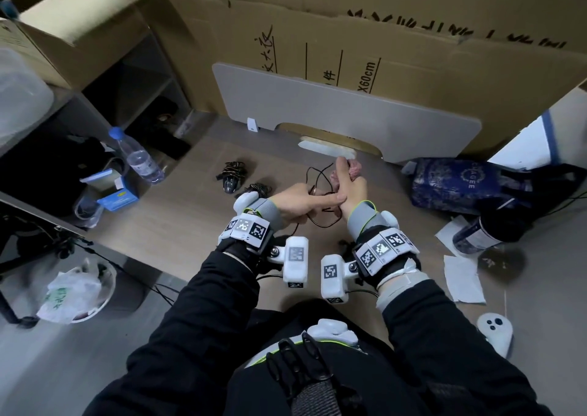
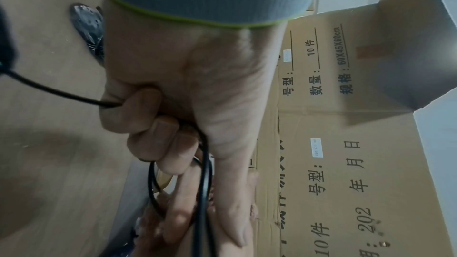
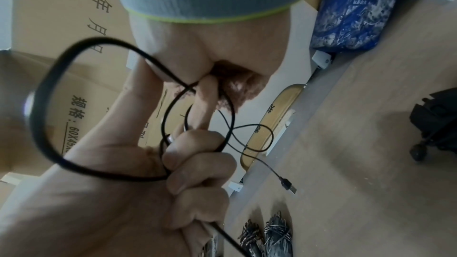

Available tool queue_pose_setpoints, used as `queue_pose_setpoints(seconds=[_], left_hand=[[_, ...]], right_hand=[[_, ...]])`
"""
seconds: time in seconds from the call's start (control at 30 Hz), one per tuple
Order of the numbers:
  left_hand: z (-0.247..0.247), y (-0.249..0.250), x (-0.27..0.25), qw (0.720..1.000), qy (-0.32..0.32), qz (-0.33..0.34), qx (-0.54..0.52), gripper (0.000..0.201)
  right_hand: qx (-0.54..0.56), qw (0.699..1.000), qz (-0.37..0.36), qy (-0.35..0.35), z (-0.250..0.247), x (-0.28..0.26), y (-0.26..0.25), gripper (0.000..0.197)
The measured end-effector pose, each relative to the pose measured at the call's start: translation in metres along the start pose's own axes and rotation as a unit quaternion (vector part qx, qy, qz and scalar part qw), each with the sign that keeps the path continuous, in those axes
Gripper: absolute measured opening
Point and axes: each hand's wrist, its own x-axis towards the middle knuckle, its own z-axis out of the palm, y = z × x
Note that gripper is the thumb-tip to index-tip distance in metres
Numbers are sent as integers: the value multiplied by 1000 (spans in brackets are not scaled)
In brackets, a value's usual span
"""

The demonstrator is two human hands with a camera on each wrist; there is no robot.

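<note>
A thin black USB cable (image 1: 317, 224) hangs in loops between my two hands above the wooden desk (image 1: 178, 218). My left hand (image 1: 298, 202) grips the gathered loops in a fist, thumb stretched toward the right wrist. The left wrist view shows the left hand (image 2: 173, 114) with fingers curled round the cable (image 2: 204, 183). My right hand (image 1: 352, 186) holds a pink fuzzy object (image 1: 355, 169), thumb pointing up. In the right wrist view a strand of the cable (image 3: 36, 108) passes by the fuzzy object (image 3: 237, 89), and the USB plug (image 3: 288, 185) dangles free.
Two cable-wrapped black mice (image 1: 233, 177) lie on the desk behind the hands. A water bottle (image 1: 139, 158) and blue box (image 1: 117, 198) sit left, a blue patterned bag (image 1: 460, 183) right. A grey divider (image 1: 346, 110) and cardboard boxes (image 1: 413, 34) close the back.
</note>
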Motion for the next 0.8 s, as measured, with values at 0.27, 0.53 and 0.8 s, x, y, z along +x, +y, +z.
queue_pose_setpoints(seconds=[0.27, 0.53, 0.8], left_hand=[[1, -6, 0, 997, -5, 12, -78, 36], [-1, -5, 0, 989, 59, 1, -138, 40], [3, -3, 5, 968, 192, 12, -159, 37]], right_hand=[[5, 999, 28, -28, -7, -7, -6, 65], [6, 999, -10, -33, -6, -9, -5, 33], [3, 999, 36, -27, -4, -13, -9, 46]])
